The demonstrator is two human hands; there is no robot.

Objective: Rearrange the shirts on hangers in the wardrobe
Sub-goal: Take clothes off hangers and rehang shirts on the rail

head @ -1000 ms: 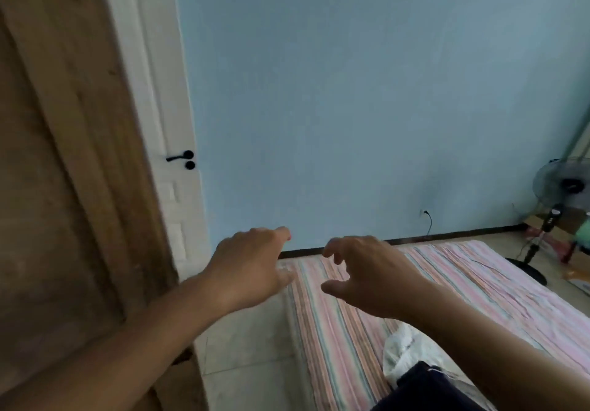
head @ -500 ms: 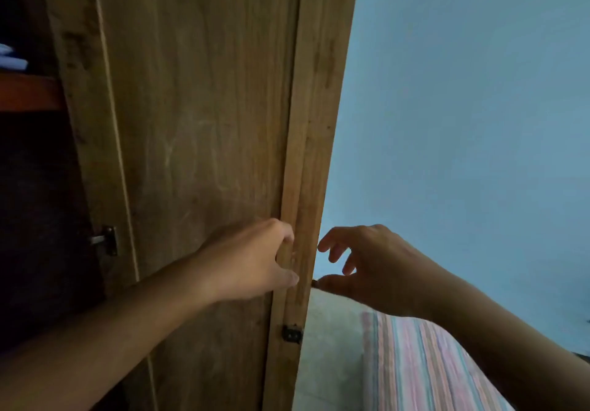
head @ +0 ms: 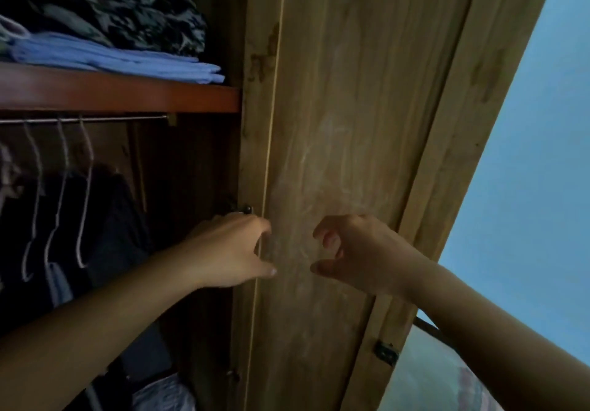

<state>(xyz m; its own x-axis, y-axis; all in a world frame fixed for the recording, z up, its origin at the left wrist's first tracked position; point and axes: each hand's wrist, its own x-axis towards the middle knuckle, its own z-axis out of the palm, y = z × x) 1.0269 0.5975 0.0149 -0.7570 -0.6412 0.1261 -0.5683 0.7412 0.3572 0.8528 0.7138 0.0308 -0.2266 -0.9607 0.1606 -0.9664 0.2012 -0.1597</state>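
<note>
The shirts hang as dark shapes on pale hangers from a metal rail, left of the wooden wardrobe door and just under a reddish shelf. In the gloom their colours, and how many there are, cannot be made out, and the frame's left edge cuts them off.

The left hand reaches forward at the door's left edge, fingers loosely curled and thumb out, holding nothing; whether its fingertips touch the wood cannot be told. A small dark latch sits just above it. The right hand hovers in front of the door panel, fingers bent like a claw, thumb apart from them, empty.

Folded blue cloth and a dark patterned bundle lie on the shelf. Right of the door is a blue wall. No writing shows.
</note>
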